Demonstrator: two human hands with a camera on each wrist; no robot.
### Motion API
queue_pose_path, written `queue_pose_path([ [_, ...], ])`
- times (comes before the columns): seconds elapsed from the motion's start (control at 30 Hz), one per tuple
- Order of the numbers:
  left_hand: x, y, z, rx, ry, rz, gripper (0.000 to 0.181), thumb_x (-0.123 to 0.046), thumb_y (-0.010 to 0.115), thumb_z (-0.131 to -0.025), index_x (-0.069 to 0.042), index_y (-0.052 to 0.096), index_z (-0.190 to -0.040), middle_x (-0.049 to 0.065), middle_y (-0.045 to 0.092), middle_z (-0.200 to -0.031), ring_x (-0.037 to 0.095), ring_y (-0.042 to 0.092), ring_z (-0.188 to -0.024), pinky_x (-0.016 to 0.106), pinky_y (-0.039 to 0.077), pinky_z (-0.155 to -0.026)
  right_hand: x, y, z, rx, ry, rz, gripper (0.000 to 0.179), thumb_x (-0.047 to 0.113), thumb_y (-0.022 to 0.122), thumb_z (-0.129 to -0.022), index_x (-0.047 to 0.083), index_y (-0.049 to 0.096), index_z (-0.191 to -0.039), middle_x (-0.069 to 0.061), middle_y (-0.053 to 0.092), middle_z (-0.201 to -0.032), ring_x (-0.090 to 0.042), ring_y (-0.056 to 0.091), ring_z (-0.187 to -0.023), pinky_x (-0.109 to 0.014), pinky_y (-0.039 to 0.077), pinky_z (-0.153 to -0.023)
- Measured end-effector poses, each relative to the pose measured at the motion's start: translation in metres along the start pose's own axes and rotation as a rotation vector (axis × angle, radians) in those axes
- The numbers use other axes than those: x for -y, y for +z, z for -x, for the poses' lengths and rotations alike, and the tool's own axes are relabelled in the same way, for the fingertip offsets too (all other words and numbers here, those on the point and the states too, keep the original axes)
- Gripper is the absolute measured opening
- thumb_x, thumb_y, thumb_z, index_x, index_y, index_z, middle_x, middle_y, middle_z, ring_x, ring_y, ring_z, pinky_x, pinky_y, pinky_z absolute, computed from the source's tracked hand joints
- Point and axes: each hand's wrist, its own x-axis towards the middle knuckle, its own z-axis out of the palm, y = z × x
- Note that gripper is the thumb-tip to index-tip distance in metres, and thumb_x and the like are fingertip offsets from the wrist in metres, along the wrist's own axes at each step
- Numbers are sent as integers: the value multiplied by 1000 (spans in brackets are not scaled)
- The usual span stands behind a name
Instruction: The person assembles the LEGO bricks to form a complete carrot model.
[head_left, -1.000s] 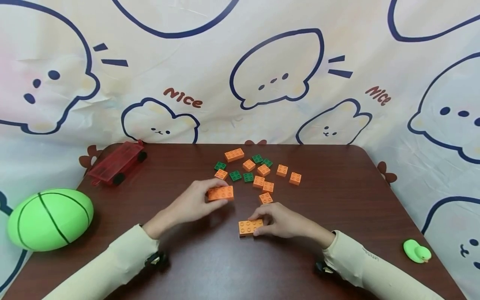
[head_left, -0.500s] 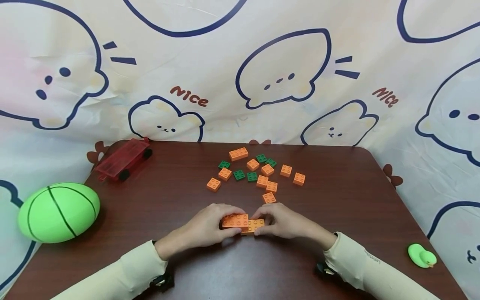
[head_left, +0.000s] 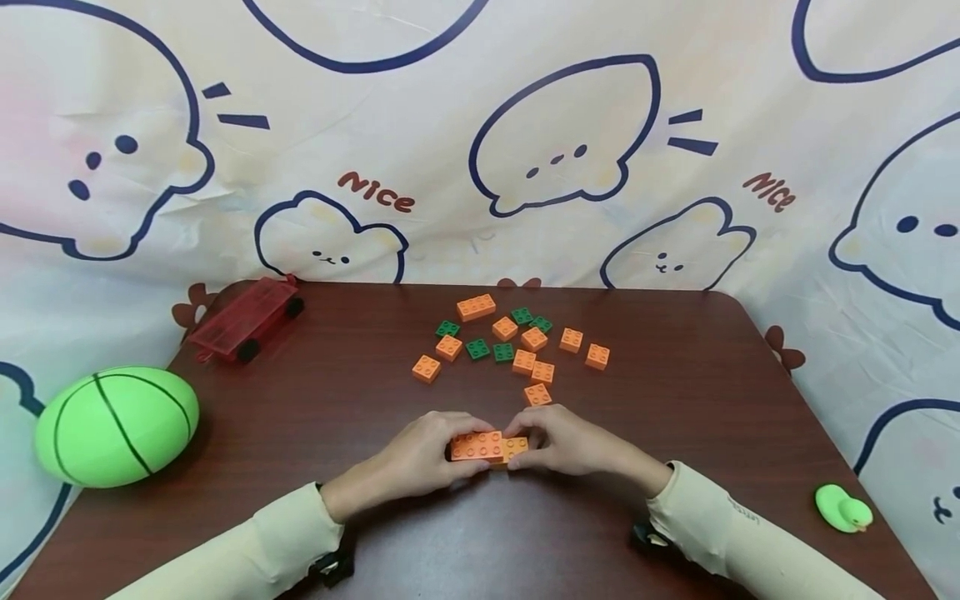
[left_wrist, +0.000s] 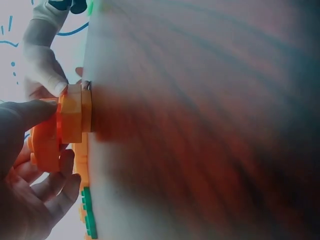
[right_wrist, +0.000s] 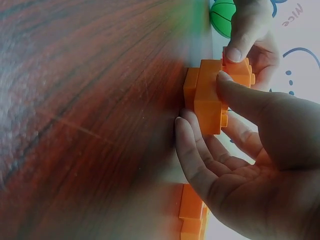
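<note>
My left hand [head_left: 420, 454] grips an eight-stud orange toy brick [head_left: 477, 447] between thumb and fingers, low over the front middle of the table. That brick overlaps the left part of a lighter orange brick [head_left: 516, 448], which my right hand [head_left: 566, 442] pinches at its right end. In the right wrist view, the lighter brick [right_wrist: 209, 95] has another orange piece [right_wrist: 190, 87] under it, on the table side. The left wrist view shows the left-hand brick [left_wrist: 46, 145] pressed against the studded side of the lighter brick [left_wrist: 71, 115].
Behind the hands lie several loose orange bricks [head_left: 524, 361] and green bricks [head_left: 477, 348] on the brown table [head_left: 675, 375]. A red toy wagon [head_left: 247, 321] stands back left, a green ball [head_left: 117, 427] at the left edge. A green toy duck [head_left: 843, 508] sits at the right.
My left hand has carried its orange brick rightward and nearer the front, onto the lighter brick, uncovering a small orange brick behind. The right hand has kept its hold in nearly the same spot.
</note>
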Motion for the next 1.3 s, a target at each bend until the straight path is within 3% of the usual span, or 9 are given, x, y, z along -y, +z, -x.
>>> queue_pose_path([
  [0.2, -3, 1, -4, 30, 6, 5, 34, -29, 77, -94, -14, 72, -124, -1, 77, -114, 6, 69, -97, 24, 55, -82, 1, 0, 0, -2, -2, 12, 29, 29, 77, -93, 12, 72, -117, -3, 73, -113, 0, 62, -79, -20, 55, -79],
  [0.33, -3, -1, -6, 69, -11, 73, 36, -30, 78, -93, -15, 72, -124, -2, 76, -111, 4, 66, -93, 23, 53, -80, 1, 0, -1, -4, -6, 22, 30, 29, 77, -93, 12, 72, -117, -3, 73, -111, 0, 61, -78, -20, 55, -79],
  [0.43, -3, -4, -7, 128, -66, 163, 38, -38, 74, -95, -17, 71, -127, -5, 75, -111, 3, 63, -89, 22, 52, -80, 1, -1, -1, -1, -4, 22, 30, 29, 77, -93, 12, 72, -117, -1, 72, -109, 0, 60, -77, -20, 55, -78],
  [0.6, -1, -9, -9, 224, -197, 342, 37, -40, 59, -105, -19, 67, -134, 4, 75, -101, 13, 69, -65, 25, 55, -71, -1, 0, -1, 7, 9, 8, 30, 30, 77, -93, 12, 72, -117, 1, 72, -106, -1, 60, -75, -20, 54, -76],
  [0.67, -1, -11, -10, 249, -242, 414, 35, -35, 58, -106, -17, 67, -134, 9, 74, -93, 18, 68, -57, 28, 55, -63, -1, 0, -1, 9, 15, 4, 30, 31, 77, -93, 13, 72, -117, 2, 72, -105, -1, 60, -75, -20, 54, -75],
  [0.8, -1, -14, -12, 298, -322, 553, 35, -30, 60, -105, -12, 66, -134, 11, 71, -84, 17, 64, -57, 30, 51, -51, -1, -1, -1, 10, 15, 5, 31, 31, 77, -93, 13, 72, -117, 2, 71, -102, -2, 59, -74, -20, 54, -74],
  [0.93, -3, -15, -13, 315, -370, 650, 35, -27, 60, -105, -9, 66, -134, 12, 69, -80, 15, 61, -54, 30, 53, -51, 1, -1, -1, 7, 12, 12, 31, 31, 77, -93, 12, 72, -117, 2, 71, -102, -2, 59, -74, -20, 54, -74],
  [1.03, -3, -14, -13, 307, -373, 664, 33, -25, 60, -105, -7, 66, -133, 12, 67, -73, 15, 61, -54, 33, 56, -52, 2, -2, -1, 7, 16, 20, 32, 32, 77, -93, 12, 72, -117, 2, 71, -103, -2, 59, -75, -20, 54, -75],
  [1.3, -3, -10, -12, 282, -383, 683, 30, -21, 60, -105, -4, 67, -129, 11, 65, -73, 15, 62, -57, 35, 59, -57, 0, -1, -1, 14, 22, 20, 32, 33, 77, -93, 13, 72, -117, 3, 71, -102, -2, 58, -76, -21, 53, -74],
])
